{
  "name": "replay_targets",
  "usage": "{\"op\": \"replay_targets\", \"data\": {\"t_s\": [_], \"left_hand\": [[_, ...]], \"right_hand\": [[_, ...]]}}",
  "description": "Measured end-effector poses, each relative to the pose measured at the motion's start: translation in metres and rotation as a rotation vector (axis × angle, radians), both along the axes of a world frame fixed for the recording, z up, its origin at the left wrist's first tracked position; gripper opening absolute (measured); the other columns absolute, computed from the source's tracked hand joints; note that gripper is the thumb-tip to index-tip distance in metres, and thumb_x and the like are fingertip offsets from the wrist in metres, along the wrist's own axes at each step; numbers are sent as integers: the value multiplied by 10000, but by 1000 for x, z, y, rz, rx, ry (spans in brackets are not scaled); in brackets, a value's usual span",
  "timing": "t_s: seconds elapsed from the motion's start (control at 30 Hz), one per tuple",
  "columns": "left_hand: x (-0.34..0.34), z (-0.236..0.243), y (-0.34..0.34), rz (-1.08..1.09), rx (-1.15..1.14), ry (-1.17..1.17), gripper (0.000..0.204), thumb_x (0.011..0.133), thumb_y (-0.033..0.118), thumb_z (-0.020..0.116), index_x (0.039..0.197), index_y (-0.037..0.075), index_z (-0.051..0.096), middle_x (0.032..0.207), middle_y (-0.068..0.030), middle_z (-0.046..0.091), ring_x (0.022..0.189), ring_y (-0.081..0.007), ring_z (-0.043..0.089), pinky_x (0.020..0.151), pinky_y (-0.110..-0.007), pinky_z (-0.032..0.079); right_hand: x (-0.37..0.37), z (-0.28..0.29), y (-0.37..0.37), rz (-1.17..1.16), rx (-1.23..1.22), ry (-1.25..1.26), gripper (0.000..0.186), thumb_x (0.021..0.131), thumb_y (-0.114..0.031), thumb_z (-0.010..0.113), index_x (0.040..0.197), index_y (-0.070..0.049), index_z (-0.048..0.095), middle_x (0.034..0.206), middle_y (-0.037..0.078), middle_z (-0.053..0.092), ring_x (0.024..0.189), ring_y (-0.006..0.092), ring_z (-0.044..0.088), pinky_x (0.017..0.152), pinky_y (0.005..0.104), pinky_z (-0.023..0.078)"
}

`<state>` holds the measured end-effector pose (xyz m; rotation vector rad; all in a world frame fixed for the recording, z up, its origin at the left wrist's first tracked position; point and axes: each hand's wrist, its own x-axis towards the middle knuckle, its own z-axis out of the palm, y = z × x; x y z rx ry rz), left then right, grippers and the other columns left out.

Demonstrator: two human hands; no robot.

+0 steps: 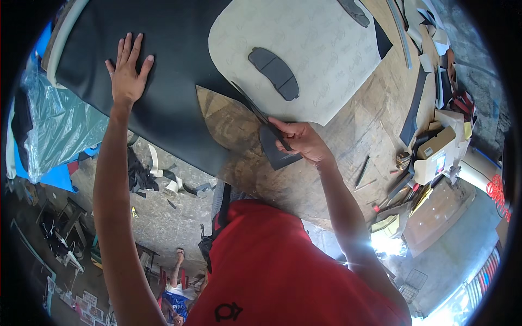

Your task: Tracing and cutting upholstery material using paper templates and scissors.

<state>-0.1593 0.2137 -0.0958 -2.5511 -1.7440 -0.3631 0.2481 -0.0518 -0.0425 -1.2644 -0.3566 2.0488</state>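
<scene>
The person's left hand [129, 76] lies open, spread flat on one black leather-like sheet [174, 54]. The right hand [300, 141] grips one pair of scissors [258, 112], held along the near-left edge of one off-white paper sheet [331, 68] bearing two dark brake pads [275, 74], with one black scrap [276, 154] just beside that hand on the wooden tabletop [352, 120]

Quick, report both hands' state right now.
Left hand: open, fingers spread, laid on the black sheet.
Right hand: closed, holding the black scissors.
</scene>
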Motion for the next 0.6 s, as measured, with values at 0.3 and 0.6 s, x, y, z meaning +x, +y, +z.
{"op": "replay_targets", "data": {"t_s": [0.3,0.6], "left_hand": [[5,1,0,-8,-9,-22,630,1030,517,533,1605,296,401,1696,6,328,1586,-245,247,1208,-722,151],[5,4,2,2,-19,-27,657,1000,537,556,1598,311,410,1697,11,327,1587,-231,245,1218,-702,154]], "right_hand": [[-1,1,5,66,-7,-28,660,825,158,580,1456,-35,595,734,-10,582,595,51,426,543,151,346],[-20,-5,26,34,33,-26,618,853,139,609,1446,-39,606,713,-44,559,580,39,393,541,158,333]]}}
